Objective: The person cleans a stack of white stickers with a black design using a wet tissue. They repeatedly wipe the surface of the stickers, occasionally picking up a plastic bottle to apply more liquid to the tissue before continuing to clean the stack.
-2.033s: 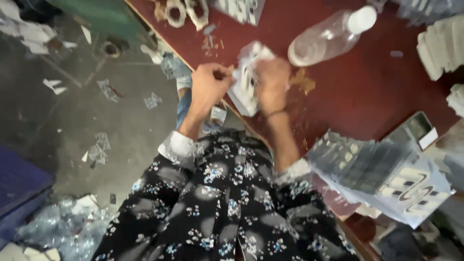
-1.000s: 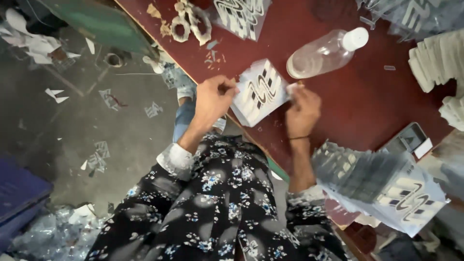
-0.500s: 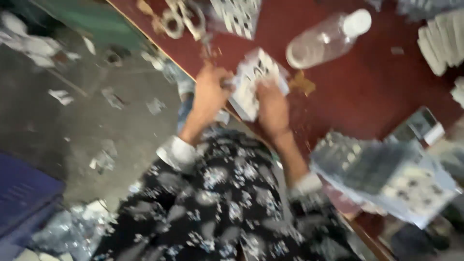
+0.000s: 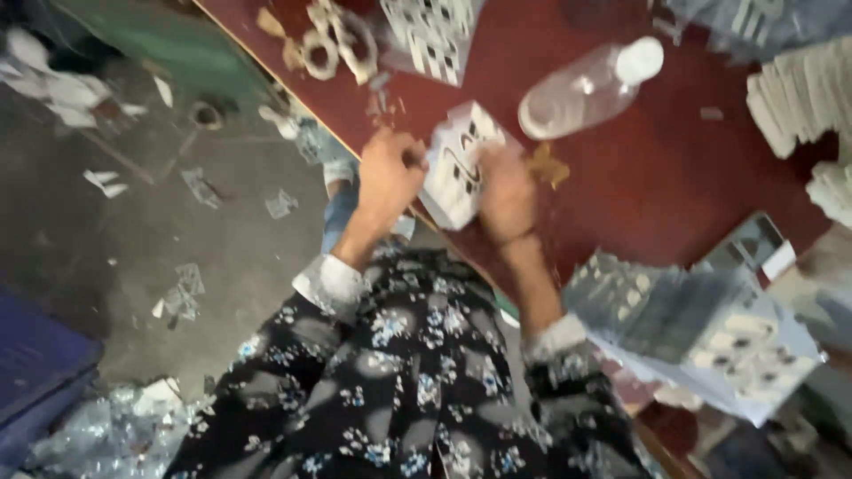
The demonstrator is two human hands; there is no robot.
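Note:
Both my hands hold a small white printed card pack [image 4: 461, 160] over the front edge of a dark red table [image 4: 657, 177]. My left hand [image 4: 388, 177] grips its left side with fingers curled. On the pack's right side, my right hand [image 4: 506, 191] presses its fingers against the pack. The frame is blurred, so the pack's pattern is only a dark print on white. My sleeves are black with a white flower print.
A clear plastic bottle [image 4: 586, 89] with a white cap lies on the table beyond the pack. A stack of printed packs [image 4: 701, 337] sits at my right. White stacks [image 4: 799, 98] stand far right. Tape rolls [image 4: 333, 40] lie at the top. Paper scraps litter the grey floor [image 4: 133, 231].
My hands spread the pack open flat a second ago, then closed together on it again. The view has shaken and turned blurry.

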